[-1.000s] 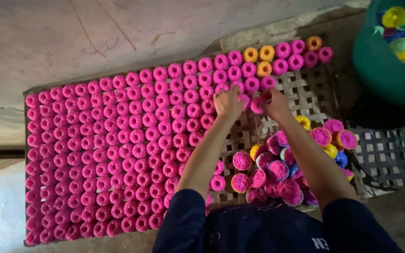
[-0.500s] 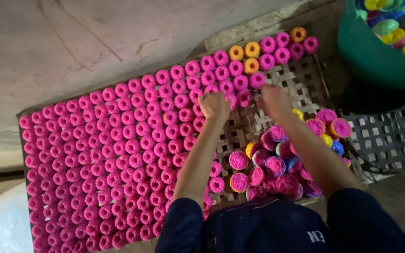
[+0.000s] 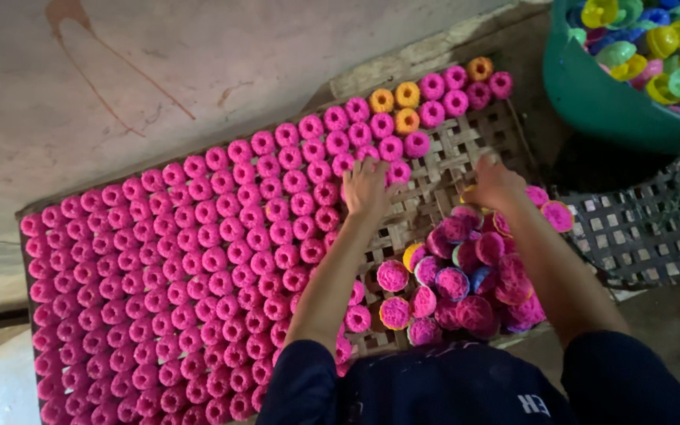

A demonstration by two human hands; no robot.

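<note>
Woven tray [image 3: 466,157] mostly filled with pink pieces [image 3: 198,260] | lower-right pile [image 3: 466,283] left | my left hand [image 3: 365,189] flat, grip wide, empty | right hand [image 3: 497,185] at pile, grip unclear

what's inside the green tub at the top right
The green tub holds loose plastic cups in yellow, green, blue and pink. Anything beneath that top layer is covered, and the frame cuts off the tub's right side.

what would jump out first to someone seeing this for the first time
The mass of bright pink pieces set in tight rows over the left of a woven tray takes the eye, with a few orange ones at the far end. The left hand rests at the rows' edge; the right hand reaches over a loose heap of filled moulds. A green tub of coloured moulds sits top right.
</note>
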